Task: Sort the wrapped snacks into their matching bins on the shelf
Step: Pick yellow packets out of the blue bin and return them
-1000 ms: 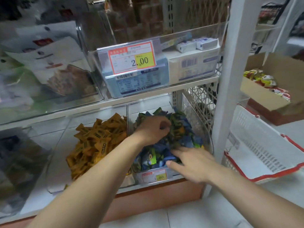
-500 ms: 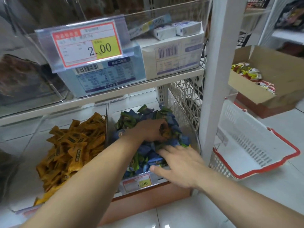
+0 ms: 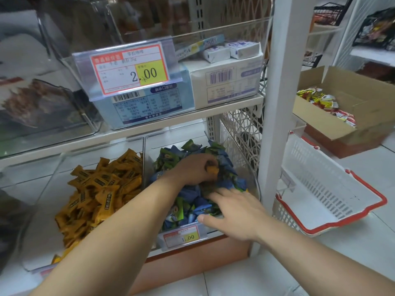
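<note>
My left hand (image 3: 192, 169) is curled round one small orange crinkly-wrapped snack (image 3: 212, 169) at my fingertips. I judge it light and slippery, best pinched by its body. My right hand (image 3: 233, 210) lies spread flat on the blue-and-green wrapped snacks (image 3: 192, 201) below. The matching pile of orange wrapped snacks (image 3: 102, 189) sits left of my wrist.

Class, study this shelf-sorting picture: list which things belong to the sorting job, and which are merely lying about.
Part of the job:
left hand, its grip on an orange snack
right hand, flat on the blue-green snacks
orange pile in the neighbouring bin

Lying about:
white basket
cardboard box
price tag
</note>
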Motion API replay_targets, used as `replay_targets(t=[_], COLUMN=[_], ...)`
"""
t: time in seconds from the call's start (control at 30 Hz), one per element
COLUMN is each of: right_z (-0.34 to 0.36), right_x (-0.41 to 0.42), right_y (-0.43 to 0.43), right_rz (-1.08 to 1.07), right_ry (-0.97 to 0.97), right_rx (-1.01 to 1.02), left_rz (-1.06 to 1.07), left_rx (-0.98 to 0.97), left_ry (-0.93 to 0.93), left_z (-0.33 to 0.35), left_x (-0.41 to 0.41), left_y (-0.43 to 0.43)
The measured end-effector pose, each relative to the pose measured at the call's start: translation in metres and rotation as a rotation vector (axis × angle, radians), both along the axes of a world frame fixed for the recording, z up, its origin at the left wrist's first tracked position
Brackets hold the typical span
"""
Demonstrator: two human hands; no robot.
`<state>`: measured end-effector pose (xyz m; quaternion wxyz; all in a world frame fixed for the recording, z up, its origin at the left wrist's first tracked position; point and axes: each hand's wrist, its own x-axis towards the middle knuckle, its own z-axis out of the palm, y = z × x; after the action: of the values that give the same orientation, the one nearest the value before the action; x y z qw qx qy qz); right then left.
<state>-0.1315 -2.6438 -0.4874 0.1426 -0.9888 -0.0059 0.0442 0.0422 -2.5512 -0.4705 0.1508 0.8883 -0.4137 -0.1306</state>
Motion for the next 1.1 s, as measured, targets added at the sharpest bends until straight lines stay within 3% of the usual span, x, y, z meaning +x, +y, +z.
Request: replay_targets(t=[0.13,0.3,0.4,0.5,0.77,0.9,0.97,1.1], right_z=[0.005,0.019,0.024,0.025,0.035,0.030,0.026,0.013], right_x=[0.003,0.012,0.020,0.025,0.025,0.019,0.017,0.011], right_y=[-0.006,-0.008,-0.002,0.006,-0.009,-0.018,-0.019,-0.016], right_rz=[-0.107,-0.296,-0.266,-0.203,-0.229,-0.343,-0.394,-0.450], right_ry=[-0.146,-0.360,-0.313,-0.212,-0.278,-0.363,-0.375,-0.344], right_rx=[0.268,0.505,0.614,0.698,0.725,0.636,0.570,0.525], left_rz=[0.138,0.188,0.188,0.175,0.182,0.232,0.202,-0.021], left_rx=[-0.328,-0.486,-0.615,-0.630,-0.753,-0.618,-0.412,0.125], left_ry=[0.082,0.204,0.363,0.401,0.634,0.318,0.162,0.113], left_z=[0.018,0.034,0.035,0.033,0.038,0.036,0.030,0.017], left_x=[-0.006,-0.025,-0.038,-0.046,-0.053,-0.046,-0.041,-0.037], left_y=[0.015,0.041,0.052,0.058,0.053,0.037,0.029,0.015])
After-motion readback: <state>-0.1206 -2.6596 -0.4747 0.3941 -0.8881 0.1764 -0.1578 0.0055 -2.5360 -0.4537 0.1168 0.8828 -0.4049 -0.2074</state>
